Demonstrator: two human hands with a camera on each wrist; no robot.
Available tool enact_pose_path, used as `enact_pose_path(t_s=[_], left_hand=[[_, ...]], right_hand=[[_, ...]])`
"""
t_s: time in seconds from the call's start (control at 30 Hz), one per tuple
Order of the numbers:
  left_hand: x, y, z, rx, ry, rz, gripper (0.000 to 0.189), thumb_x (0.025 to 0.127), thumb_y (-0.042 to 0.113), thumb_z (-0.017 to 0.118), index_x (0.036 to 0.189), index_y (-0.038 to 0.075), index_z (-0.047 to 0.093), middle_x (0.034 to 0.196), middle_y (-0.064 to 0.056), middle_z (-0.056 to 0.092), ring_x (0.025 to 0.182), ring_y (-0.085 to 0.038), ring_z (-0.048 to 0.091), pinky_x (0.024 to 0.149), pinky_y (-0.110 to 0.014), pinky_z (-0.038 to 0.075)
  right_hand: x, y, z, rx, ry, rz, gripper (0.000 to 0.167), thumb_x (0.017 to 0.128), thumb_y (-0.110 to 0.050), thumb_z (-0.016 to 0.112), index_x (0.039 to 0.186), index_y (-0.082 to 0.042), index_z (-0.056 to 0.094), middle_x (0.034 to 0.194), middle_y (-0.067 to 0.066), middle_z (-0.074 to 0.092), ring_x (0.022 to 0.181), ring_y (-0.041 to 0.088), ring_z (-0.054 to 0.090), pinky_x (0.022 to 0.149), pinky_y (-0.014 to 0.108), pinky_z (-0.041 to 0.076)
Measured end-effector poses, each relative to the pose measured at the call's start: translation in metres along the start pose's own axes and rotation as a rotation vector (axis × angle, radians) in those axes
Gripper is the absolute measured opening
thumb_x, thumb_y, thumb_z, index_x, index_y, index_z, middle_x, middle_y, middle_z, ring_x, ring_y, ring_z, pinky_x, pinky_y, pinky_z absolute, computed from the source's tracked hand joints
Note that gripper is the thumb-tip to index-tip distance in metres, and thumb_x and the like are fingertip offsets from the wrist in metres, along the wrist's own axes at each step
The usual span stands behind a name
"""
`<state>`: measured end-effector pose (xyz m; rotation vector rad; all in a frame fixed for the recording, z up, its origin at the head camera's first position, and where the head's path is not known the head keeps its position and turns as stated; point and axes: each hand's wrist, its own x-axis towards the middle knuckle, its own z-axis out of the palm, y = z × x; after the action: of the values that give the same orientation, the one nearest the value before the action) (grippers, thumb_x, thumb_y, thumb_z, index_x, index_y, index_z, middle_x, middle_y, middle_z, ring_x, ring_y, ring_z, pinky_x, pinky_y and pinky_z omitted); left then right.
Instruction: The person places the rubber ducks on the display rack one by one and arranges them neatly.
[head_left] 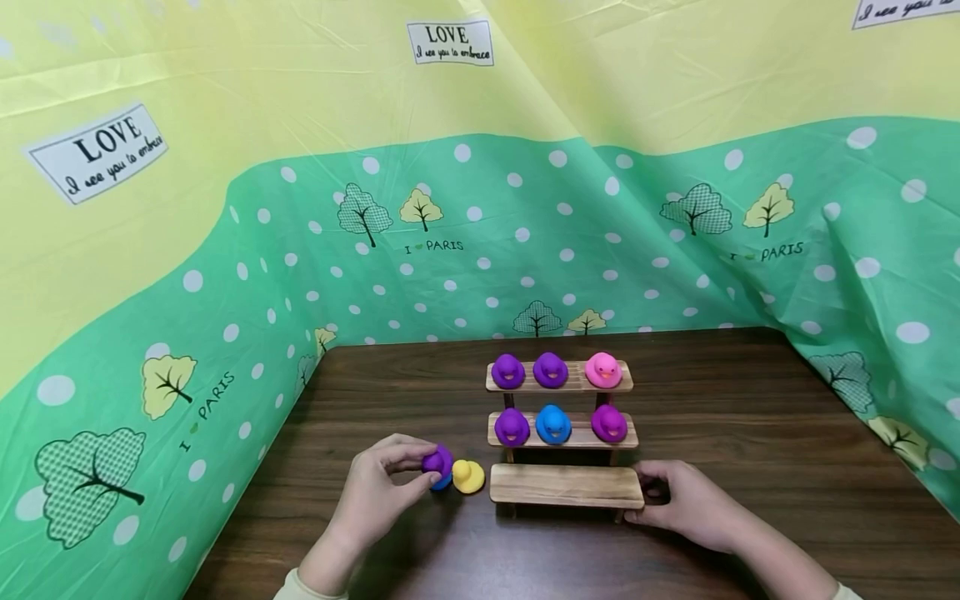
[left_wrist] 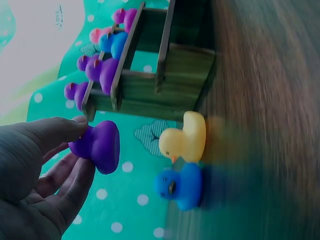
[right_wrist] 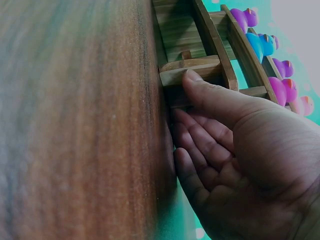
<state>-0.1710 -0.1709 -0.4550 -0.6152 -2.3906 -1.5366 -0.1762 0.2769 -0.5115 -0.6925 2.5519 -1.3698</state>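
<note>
My left hand (head_left: 386, 483) pinches a purple rubber duck (left_wrist: 102, 145) between thumb and fingers, off the table. Just below it, a blue duck (left_wrist: 182, 186) stands on the table next to a yellow duck (head_left: 468, 477). In the head view the purple duck partly covers the blue one. Right of these is a three-step wooden display stand (head_left: 566, 486), its lowest step bare. My right hand (head_left: 678, 504) holds the stand's right end low down, the thumb against its wooden side in the right wrist view. Some of its fingertips are hidden by the stand.
On the stand's middle step sit a blue duck (head_left: 553, 424) between two purple ones. The top step bears two purple ducks and a pink duck (head_left: 603, 371). Behind the dark wooden table (head_left: 405, 375) hangs a green and yellow printed cloth (head_left: 480, 217), also along both sides.
</note>
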Motion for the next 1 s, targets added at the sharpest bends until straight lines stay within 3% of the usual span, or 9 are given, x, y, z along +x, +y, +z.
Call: enact_pose_path(t_s=[0.3,0.5,0.63,0.77,1.0], left_hand=[[-0.001,0.006,0.015,-0.038,-0.022,0.083,0.028,0.083,0.006,0.09,0.108,0.009,0.08,0.107,-0.002,0.077,0.096,-0.022,0.075,0.082,-0.039,0.064],[0.0,0.01,0.024,-0.048,-0.053,0.031,0.028,0.082,0.008,0.091,0.109,0.011,0.081,0.108,0.002,0.076,0.099,-0.02,0.074,0.083,-0.036,0.063],[0.0,0.012,0.03,-0.039,-0.061,0.044,0.028,0.083,0.01,0.091,0.109,0.013,0.081,0.107,0.005,0.076,0.099,-0.018,0.074,0.084,-0.034,0.063],[0.002,0.014,0.038,-0.019,-0.06,0.098,0.027,0.083,0.012,0.091,0.108,0.015,0.082,0.106,0.007,0.076,0.097,-0.016,0.074,0.083,-0.032,0.063],[0.003,0.02,0.055,-0.075,-0.104,0.151,0.026,0.084,0.007,0.09,0.108,0.012,0.081,0.107,0.003,0.076,0.097,-0.017,0.074,0.081,-0.034,0.064]], right_hand=[[0.0,0.0,0.0,-0.003,-0.001,-0.01,0.033,0.088,-0.027,0.088,0.114,-0.015,0.073,0.101,-0.01,0.075,0.093,0.007,0.07,0.077,0.026,0.059],[0.0,0.0,0.0,-0.008,0.0,-0.015,0.032,0.088,-0.027,0.088,0.113,-0.016,0.073,0.101,-0.01,0.074,0.093,0.007,0.07,0.077,0.027,0.059],[0.0,-0.002,0.0,0.0,-0.002,-0.004,0.033,0.088,-0.028,0.088,0.115,-0.015,0.073,0.102,-0.01,0.075,0.094,0.008,0.07,0.077,0.027,0.059],[0.0,-0.001,0.0,0.002,0.0,0.001,0.033,0.087,-0.028,0.088,0.115,-0.016,0.073,0.102,-0.01,0.075,0.094,0.008,0.07,0.078,0.027,0.06],[0.0,-0.001,0.001,0.002,0.003,-0.004,0.033,0.087,-0.028,0.088,0.115,-0.016,0.073,0.102,-0.01,0.075,0.094,0.008,0.071,0.078,0.027,0.06]])
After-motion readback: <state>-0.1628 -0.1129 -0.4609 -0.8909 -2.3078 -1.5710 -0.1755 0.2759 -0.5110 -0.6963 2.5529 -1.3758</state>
